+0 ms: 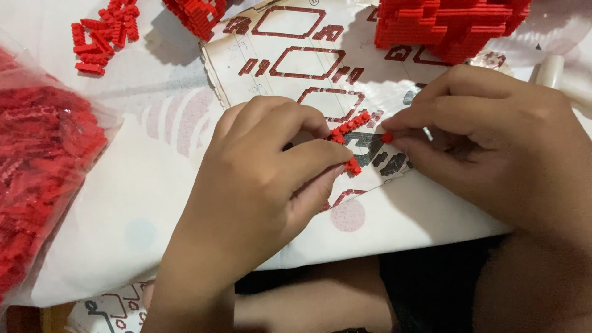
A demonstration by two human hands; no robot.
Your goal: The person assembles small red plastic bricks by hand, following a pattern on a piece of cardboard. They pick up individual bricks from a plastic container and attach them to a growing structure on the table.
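My left hand (259, 179) pinches a small assembly of tiny red bricks (346, 128) between thumb and fingers, just above a printed instruction sheet (296, 55) with red outline diagrams. My right hand (493, 148) holds a single tiny red brick (386, 137) at its fingertips, close to the right end of the assembly. Part of the assembly is hidden under my left fingers.
A clear plastic bag (43, 166) full of red bricks lies at the left. Loose red bricks (105, 34) sit at top left, a red built block (197, 15) at top middle, a larger red built structure (450, 28) at top right. A white cloth (154, 203) covers the surface.
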